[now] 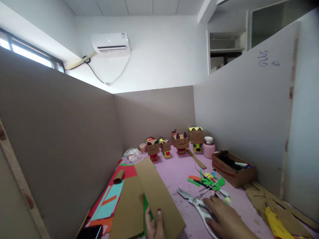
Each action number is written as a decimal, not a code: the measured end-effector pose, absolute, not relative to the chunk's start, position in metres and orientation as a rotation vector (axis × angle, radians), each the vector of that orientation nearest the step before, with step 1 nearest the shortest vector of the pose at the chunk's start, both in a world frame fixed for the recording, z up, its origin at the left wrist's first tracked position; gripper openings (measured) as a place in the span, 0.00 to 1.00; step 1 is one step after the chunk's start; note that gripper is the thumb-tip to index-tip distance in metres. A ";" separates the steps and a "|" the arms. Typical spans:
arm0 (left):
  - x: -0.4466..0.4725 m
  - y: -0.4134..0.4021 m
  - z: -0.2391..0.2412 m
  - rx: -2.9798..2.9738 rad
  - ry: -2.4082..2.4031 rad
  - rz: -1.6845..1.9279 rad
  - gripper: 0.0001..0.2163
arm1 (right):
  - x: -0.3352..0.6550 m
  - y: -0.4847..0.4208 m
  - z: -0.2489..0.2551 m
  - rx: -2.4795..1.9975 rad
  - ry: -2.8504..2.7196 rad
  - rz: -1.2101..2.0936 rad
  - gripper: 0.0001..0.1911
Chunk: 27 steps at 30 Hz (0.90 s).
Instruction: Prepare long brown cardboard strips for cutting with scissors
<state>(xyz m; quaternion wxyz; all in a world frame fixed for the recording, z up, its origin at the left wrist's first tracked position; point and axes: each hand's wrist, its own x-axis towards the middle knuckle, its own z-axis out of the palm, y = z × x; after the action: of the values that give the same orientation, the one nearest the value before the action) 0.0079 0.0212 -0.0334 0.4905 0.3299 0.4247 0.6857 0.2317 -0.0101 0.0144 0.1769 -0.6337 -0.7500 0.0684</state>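
Note:
My left hand [155, 223] grips a long piece of brown cardboard [159, 196] near its lower end, the thumb lying on its face. A second cardboard piece [129, 205] lies just left of it, over sheets of coloured paper. At the right, my right hand [221, 212] has its fingers curled on the handles of the scissors [199, 205]. Their blades point away to the left, low over the pink table. Just beyond that hand lies a pile of green, orange and black paper scraps [206, 181].
Several cardboard-headed figures [181, 142] stand at the back, beside a pink jar [209, 147]. An open box [234, 169] holds dark material. A yellow tool [276, 220] rests on cardboard at right. A phone [91, 231] lies front left. Partitions [154, 113] enclose the table.

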 end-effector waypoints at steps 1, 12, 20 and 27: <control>0.009 0.021 -0.033 0.805 1.036 1.666 0.42 | 0.231 -0.009 0.013 -1.791 -2.131 0.187 0.21; 0.008 0.017 -0.029 0.819 1.075 1.608 0.35 | 0.231 -0.003 -0.005 -1.568 -1.758 0.459 0.19; 0.009 0.023 -0.035 0.805 1.023 1.635 0.32 | 0.209 -0.004 0.009 -0.840 -0.597 1.427 0.16; 0.015 0.017 -0.027 0.772 1.023 1.650 0.37 | 0.194 -0.021 0.011 -0.477 -0.544 1.933 0.09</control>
<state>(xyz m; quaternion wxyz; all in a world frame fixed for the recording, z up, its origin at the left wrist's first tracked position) 0.0149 0.0174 -0.0271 0.5023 0.3196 0.4234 0.6829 0.1940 -0.0209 0.0114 0.5130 -0.1982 -0.2261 0.8040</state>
